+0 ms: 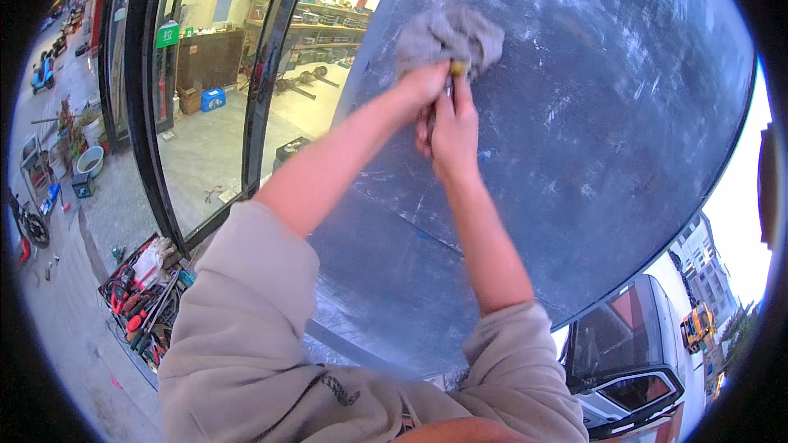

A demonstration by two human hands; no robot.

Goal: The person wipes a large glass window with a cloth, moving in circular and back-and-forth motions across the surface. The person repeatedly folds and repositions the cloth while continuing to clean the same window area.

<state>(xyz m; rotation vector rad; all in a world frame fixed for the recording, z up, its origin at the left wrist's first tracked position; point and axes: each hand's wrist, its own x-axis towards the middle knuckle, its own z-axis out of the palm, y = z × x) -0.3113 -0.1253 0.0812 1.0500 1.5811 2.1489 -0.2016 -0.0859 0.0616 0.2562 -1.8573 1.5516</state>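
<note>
- Fingers of both hands are curled and pressed together around a small object at the lower edge of a grey rag (450,35); nothing is spread.
- Left hand (424,82) grips at about 10 o'clock of the right hand (450,127), the 2 touching, both raised against a large dark panel (591,115).
- Between the fingertips sits a small yellowish piece (458,69); it may be the handle end of a tool, but the view is too small to tell.
- Rag lies bunched against the panel at 12 o'clock of the hands, touching the left hand's knuckles.
- Panel condition: the surface carries pale scuffs and streaks across most of its area, notably toward 1 and 3 o'clock of the rag. Judged from this, the work on the panel is at an early or middle stage, with most of the surface not yet dealt with.
- Area directly under the rag cannot be assessed; it is covered.
- Surroundings: a glass shopfront (213,98) stands at 9 o'clock; an open case of hand tools (144,299) rests on the pavement at 7 o'clock, well apart from the hands; a parked white vehicle (628,353) sits at 5 o'clock.
</note>
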